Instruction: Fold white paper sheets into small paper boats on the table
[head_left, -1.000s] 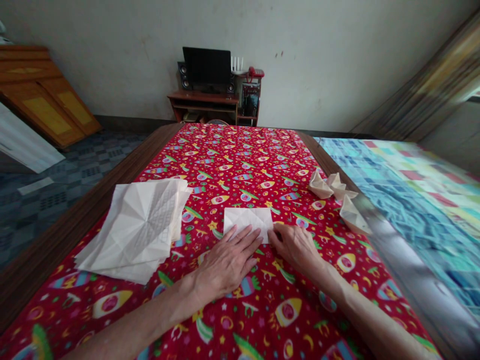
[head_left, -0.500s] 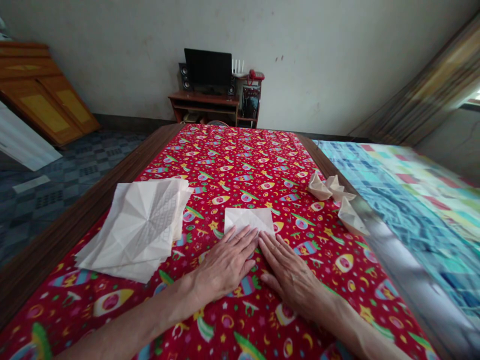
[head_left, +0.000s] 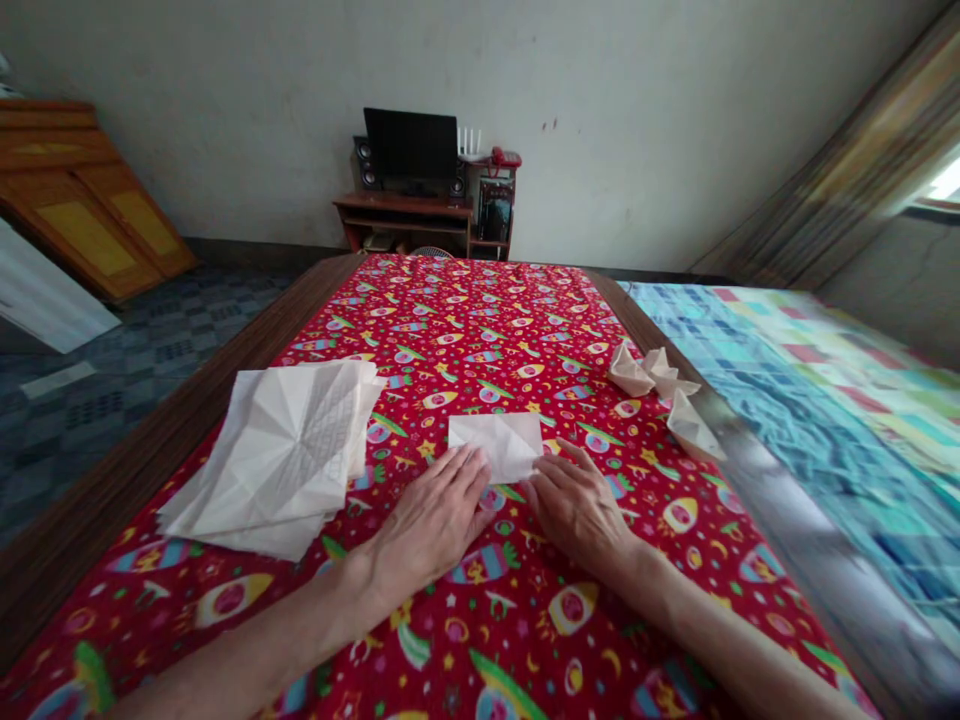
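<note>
A small folded sheet of white paper lies flat on the red patterned tablecloth in front of me, creases showing across it. My left hand rests on its near left corner, fingers lying flat and side by side, thumb off the paper. At the near right corner, my right hand has its thumb and finger closed on the paper's edge, while another finger points outward. The pressed corners are partly hidden under my fingers. To the left lies a stack of creased paper sheets, the top one marked with star-like fold lines and faint print.
Several folded paper shapes sit near the table's right edge. Beyond that edge is a bed with a checked cover. A desk with a monitor and speakers stands by the far wall. A wooden cabinet is at the left.
My right hand went from the paper's right edge to flat beside my left hand, then back to the right corner. My left hand drew slightly left, uncovering more of the near edge.
</note>
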